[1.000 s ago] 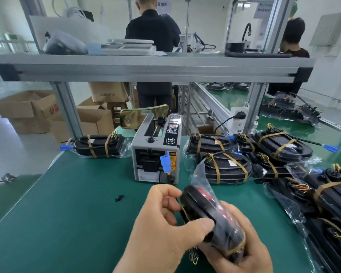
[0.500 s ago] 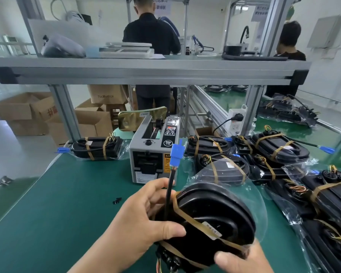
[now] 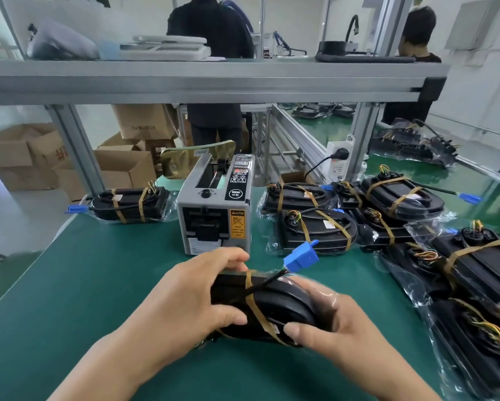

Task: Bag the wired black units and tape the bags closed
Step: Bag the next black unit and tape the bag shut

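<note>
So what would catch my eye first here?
The left hand and right hand grip a black unit bound with tan bands at the near middle, its blue plug sticking up. Behind them stands a grey tape machine, and bagged units pile up on the green table to the right.

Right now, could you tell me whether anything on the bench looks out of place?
One small thing: the lone bagged unit left of the tape dispenser has its blue connector apparently jutting past the green table edge.

Black oval unit (image 3: 283, 306) with tan bands, clear bag partly around it, blue connector (image 3: 300, 257) sticking out
</note>
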Motion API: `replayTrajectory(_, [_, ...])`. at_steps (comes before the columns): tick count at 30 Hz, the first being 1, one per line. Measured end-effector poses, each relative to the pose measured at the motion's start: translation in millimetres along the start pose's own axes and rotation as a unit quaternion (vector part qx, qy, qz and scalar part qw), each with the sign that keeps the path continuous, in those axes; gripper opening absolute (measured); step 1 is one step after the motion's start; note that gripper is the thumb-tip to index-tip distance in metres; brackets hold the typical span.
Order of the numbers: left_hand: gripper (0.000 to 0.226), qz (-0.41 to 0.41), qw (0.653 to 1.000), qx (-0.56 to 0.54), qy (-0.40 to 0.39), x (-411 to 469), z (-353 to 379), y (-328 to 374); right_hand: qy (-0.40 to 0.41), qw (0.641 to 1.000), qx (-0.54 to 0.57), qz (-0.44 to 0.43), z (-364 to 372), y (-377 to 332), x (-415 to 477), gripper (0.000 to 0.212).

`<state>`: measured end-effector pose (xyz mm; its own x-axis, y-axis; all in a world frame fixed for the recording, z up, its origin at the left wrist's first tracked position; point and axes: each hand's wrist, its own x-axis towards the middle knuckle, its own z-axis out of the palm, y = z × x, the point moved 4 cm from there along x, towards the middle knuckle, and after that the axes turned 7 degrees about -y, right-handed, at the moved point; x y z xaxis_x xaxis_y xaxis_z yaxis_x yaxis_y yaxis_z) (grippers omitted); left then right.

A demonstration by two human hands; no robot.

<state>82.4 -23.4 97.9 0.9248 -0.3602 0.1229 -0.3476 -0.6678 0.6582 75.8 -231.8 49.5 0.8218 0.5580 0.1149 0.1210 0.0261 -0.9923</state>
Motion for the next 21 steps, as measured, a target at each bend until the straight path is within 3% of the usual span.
replayTrajectory(4, [0.065, 0.111, 0.991, 0.08, -0.01, -1.2, 5.3, 9.9, 0.073, 0.997, 0.005, -0.011, 2.9, 22.4, -2.1, 0.056])
replayTrajectory(7, [0.052, 0.212, 0.961, 0.177, 0.01, -8.0, 17.4, 16.0, 0.148, 0.987, 0.054, 0.003, 1.1, 42.2, -5.5, 0.057])
replayTrajectory(8, [0.044, 0.235, 0.945, 0.224, 0.021, -10.6, 24.6, 17.6, 0.148, 0.985, 0.093, 0.002, 1.2, 45.0, -7.2, 0.049])
replayTrajectory(11, [0.028, 0.231, 0.919, 0.315, 0.048, -12.3, 40.8, 17.6, 0.103, 0.983, 0.154, -0.016, 2.7, 46.2, -3.7, 0.058])
replayTrajectory(17, [0.025, 0.23, 0.927, 0.29, 0.059, -5.9, 46.2, 18.1, 0.051, 0.978, 0.2, -0.008, -4.0, 48.2, -2.7, 0.053])
replayTrajectory(21, [0.021, 0.242, 0.915, 0.316, 0.061, 0.7, 42.3, 25.0, 0.001, 0.989, 0.145, -0.008, -3.2, 31.7, 1.4, 0.073])
